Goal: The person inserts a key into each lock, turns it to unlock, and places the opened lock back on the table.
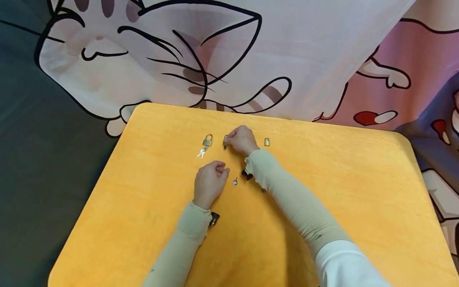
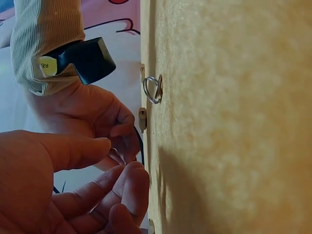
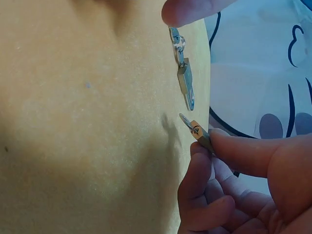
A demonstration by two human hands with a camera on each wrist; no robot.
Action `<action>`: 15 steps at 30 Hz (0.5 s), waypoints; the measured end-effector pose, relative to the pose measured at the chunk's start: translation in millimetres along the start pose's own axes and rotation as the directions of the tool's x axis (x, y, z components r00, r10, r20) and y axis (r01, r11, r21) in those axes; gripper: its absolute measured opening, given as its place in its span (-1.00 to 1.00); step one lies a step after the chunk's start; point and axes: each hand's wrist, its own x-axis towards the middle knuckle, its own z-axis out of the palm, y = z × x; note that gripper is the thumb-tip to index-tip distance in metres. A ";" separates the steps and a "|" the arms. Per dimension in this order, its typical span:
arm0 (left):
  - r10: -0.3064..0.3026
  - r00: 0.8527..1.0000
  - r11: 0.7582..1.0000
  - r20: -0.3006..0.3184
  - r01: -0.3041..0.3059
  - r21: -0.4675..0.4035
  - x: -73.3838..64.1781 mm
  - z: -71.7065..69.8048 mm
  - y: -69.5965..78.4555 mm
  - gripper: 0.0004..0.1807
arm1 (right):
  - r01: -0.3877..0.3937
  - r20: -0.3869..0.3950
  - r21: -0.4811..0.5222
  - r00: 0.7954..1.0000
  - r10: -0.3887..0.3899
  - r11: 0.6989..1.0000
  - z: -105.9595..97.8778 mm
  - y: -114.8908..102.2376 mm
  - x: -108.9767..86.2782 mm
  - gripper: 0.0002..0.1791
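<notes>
My right hand [image 1: 243, 140] pinches a small padlock [image 3: 204, 140] between thumb and fingers, near the table's far side. A key [image 3: 185, 119] sticks out of its bottom. Just left of it lies a larger brass padlock [image 1: 207, 142] with keys [image 1: 202, 153] at its lower end. My left hand [image 1: 210, 181] hovers nearer to me, holding nothing that I can see; its thumb and fingers [image 2: 134, 187] stand apart, loosely bent. Close by on its right lies a small key ring [image 1: 235, 182], whose metal loop [image 2: 152, 90] stands up in the left wrist view.
A small brass padlock [image 1: 267, 142] stands to the right of my right hand. A tiny dark item [image 1: 263, 190] is partly covered by the right sleeve. The yellow table [image 1: 358, 191] ends at a cartoon-printed cloth [image 1: 315, 52] behind it.
</notes>
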 end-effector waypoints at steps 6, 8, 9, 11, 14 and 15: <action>0.007 1.000 1.000 0.002 -0.007 -0.003 0.2 -1.0 -0.6 -0.77 | 0.017 -0.022 -0.047 1.000 -0.018 0.999 4.9 1.7 3.5 -0.82; 0.005 1.000 1.000 0.004 -0.005 -0.004 0.1 -1.1 -0.4 -0.77 | 0.022 -0.028 -0.070 0.999 -0.024 0.997 6.5 2.4 4.4 -0.80; 0.002 1.000 1.000 0.005 -0.002 -0.004 0.0 -1.0 -0.4 -0.77 | 0.023 -0.033 -0.083 0.999 -0.025 0.996 7.3 2.7 4.5 -0.80; -0.002 1.000 1.000 0.003 0.002 -0.004 0.3 -0.8 -0.8 -0.77 | 0.027 -0.041 -0.115 0.999 -0.032 0.993 8.8 3.3 4.4 -0.79; -0.006 1.000 1.000 -0.001 0.006 -0.004 0.8 -0.1 -1.0 -0.77 | 0.030 -0.060 -0.160 0.997 -0.040 0.987 11.0 4.2 4.0 -0.79; -0.006 1.000 1.000 -0.002 0.006 -0.002 0.9 0.2 -1.2 -0.77 | 0.032 -0.067 -0.172 0.997 -0.044 0.985 11.6 4.3 3.8 -0.79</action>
